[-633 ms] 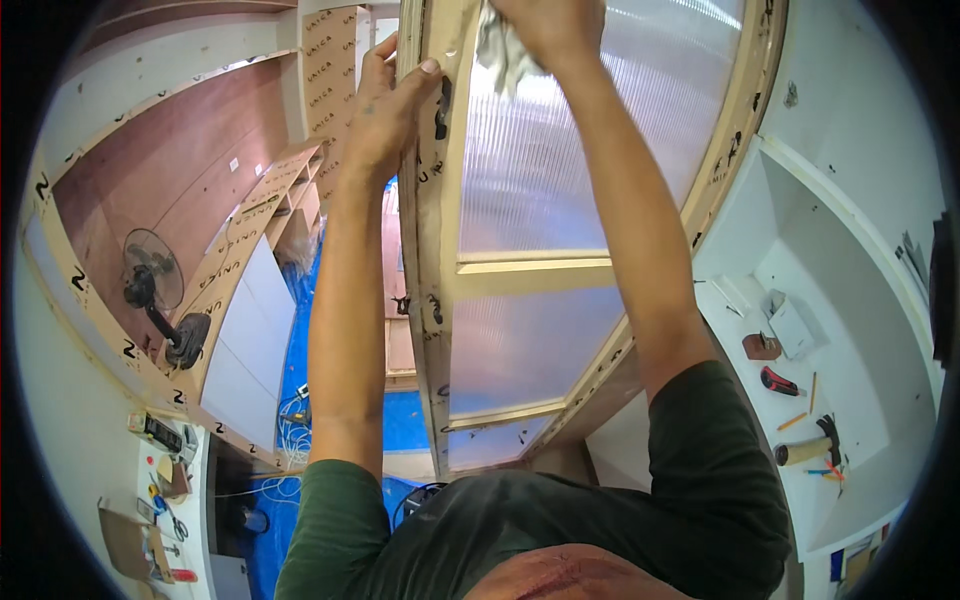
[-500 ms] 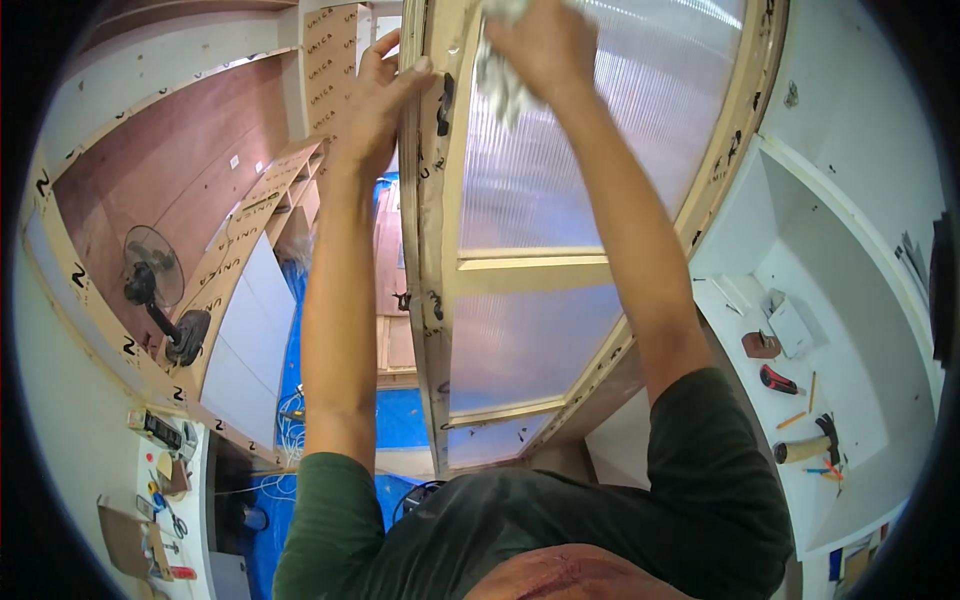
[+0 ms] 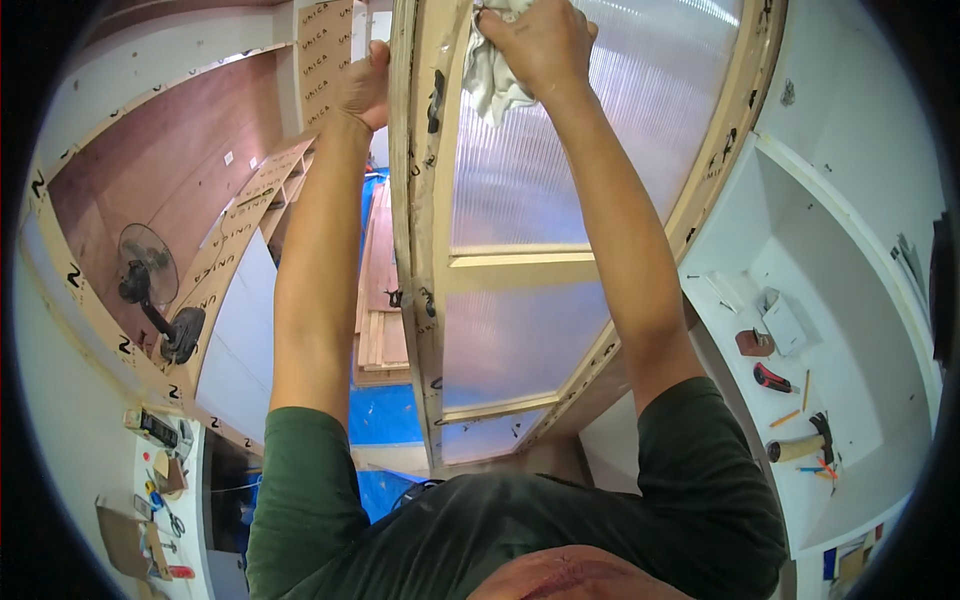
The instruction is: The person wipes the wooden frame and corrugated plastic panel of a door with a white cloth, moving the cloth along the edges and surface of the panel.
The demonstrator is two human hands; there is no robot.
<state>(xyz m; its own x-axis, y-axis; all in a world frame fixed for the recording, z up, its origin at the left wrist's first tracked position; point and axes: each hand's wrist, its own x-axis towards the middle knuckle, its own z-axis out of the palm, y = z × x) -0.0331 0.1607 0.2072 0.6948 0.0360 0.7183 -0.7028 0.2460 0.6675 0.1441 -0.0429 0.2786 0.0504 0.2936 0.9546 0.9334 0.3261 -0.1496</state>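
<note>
A tall wooden-framed door (image 3: 520, 262) with ribbed translucent panels stands upright in front of me. My right hand (image 3: 548, 50) is closed on a crumpled white cloth (image 3: 492, 85), held at the upper part of the ribbed panel (image 3: 520, 185). Part of the cloth hangs below the fingers. Beside the door's left edge is my left hand (image 3: 362, 92), thumb pointing up. Its other fingers are hidden, so I cannot tell whether they grip the door's edge.
A white shelf (image 3: 800, 300) at the right holds a utility knife (image 3: 774, 378), a hammer (image 3: 800, 448) and pencils. At left, a black fan (image 3: 180, 335) stands on a wooden ledge. Wooden boards (image 3: 382, 335) lie by blue floor sheeting (image 3: 388, 415). Scissors (image 3: 176, 524) lie at lower left.
My left hand has shifted left and down; its thumb no longer lies across the door's front edge. The right hand and cloth have moved slightly left, and the view has shifted a little.
</note>
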